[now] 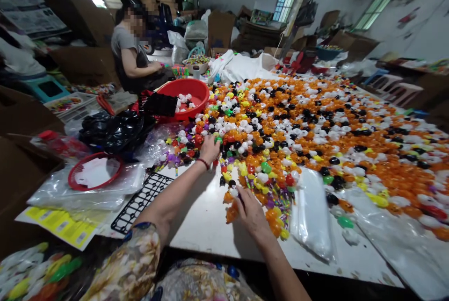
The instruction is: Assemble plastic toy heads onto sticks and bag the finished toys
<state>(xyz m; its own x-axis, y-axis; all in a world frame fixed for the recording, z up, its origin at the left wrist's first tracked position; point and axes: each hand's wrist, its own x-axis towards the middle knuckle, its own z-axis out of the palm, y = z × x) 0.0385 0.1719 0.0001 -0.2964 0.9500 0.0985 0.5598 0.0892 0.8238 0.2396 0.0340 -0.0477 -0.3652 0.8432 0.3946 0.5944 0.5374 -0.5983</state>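
A large heap of small glossy plastic figures [308, 118], in orange, white, black, yellow and green, spreads over the white table [196, 226]. My left hand [209, 150], with a red bead bracelet at the wrist, reaches into the near left edge of the heap. Its fingers are bent beside a small green figure [219, 140], and what they grip is hidden. Closer to me, my right hand [250, 212] is curled with its fingertips at a small white figure [233, 192]. Orange figures [231, 212] lie just left of its thumb. Striped sticks [280, 200] show among the pieces right of this hand.
A black plastic grid [140, 200] lies left of my forearm, near a red basket [72, 182] on clear bags. A red basin [201, 97] holds white pieces. Right of my hands is a stack of clear bags [311, 217]. A seated person [131, 53] works at the far left.
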